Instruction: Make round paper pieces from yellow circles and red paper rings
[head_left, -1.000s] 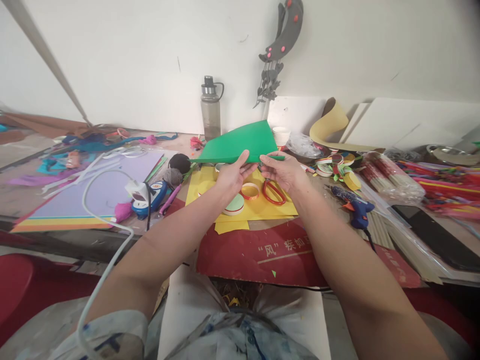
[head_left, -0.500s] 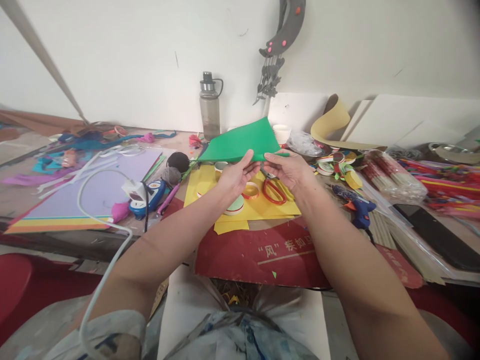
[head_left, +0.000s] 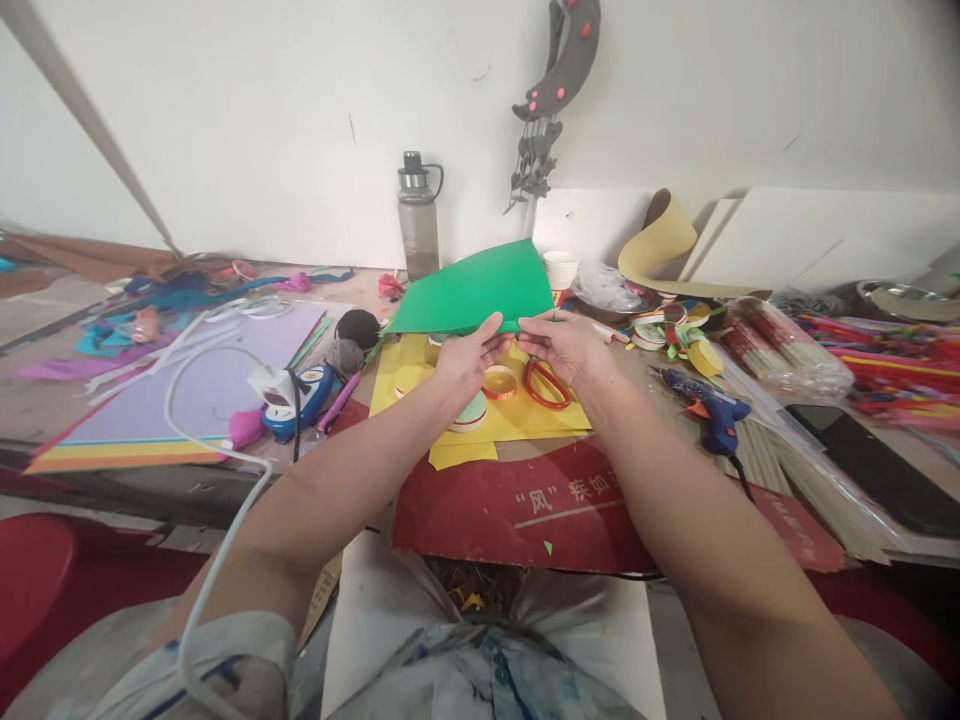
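A sheet of green paper (head_left: 480,288) is held up over the table, its near edge pinched between the thumbs and fingers of both hands. My left hand (head_left: 474,358) grips that edge near its middle. Close beside it, my right hand (head_left: 562,345) grips the edge farther right, where the paper looks slightly curled. Below the hands lies yellow paper (head_left: 405,400). On it are red-handled scissors (head_left: 546,385), partly behind my right hand, an orange-red ring (head_left: 499,381) and a round piece with a pale green top (head_left: 471,412).
A water bottle (head_left: 418,220) stands behind the green sheet. To the left are stacked coloured papers (head_left: 187,385) and a blue-and-white power strip (head_left: 300,400) with a white cable. A blue glue gun (head_left: 712,410) and a black phone (head_left: 877,470) lie right. Red board (head_left: 510,510) covers the front edge.
My right hand has shifted slightly left along the near edge, closer to my left hand. The green sheet has tilted a little and moved left with the hands.
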